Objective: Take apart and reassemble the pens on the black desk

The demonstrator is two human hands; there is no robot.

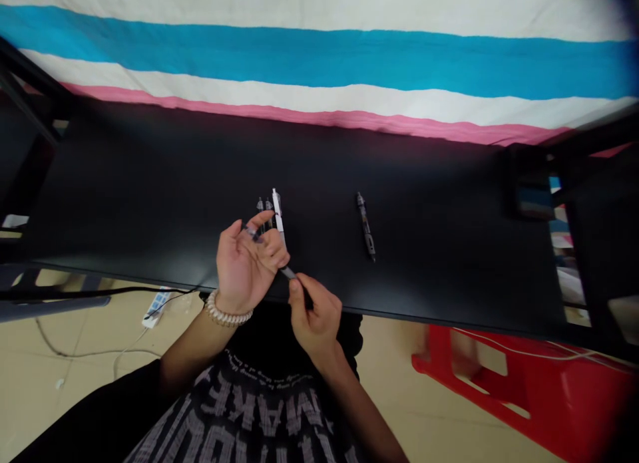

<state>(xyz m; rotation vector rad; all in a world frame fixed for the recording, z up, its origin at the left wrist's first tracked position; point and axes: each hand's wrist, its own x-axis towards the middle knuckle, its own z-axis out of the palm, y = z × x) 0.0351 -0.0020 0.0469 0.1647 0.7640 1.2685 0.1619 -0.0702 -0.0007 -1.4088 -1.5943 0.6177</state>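
Note:
My left hand [249, 260] is turned palm up over the table's front edge, its fingers curled around a pen [288, 273]. A dark, partly clear section of the pen shows near the thumb and forefinger, slightly blurred; its middle is hidden by the fingers. My right hand [317, 313] pinches the pen's grey lower end between thumb and forefinger. Just beyond my left hand lie a white pen [277, 207] and two dark pens [260, 205], partly covered by the fingers. Farther right, a black pen [366, 227] lies alone on the table.
The black table [439, 263] runs across the view, with a striped cloth [319, 57] behind it. A red plastic stool [544, 396] stands at the lower right. A power strip [156, 308] and cables lie on the floor at left. Dark frame posts flank the table.

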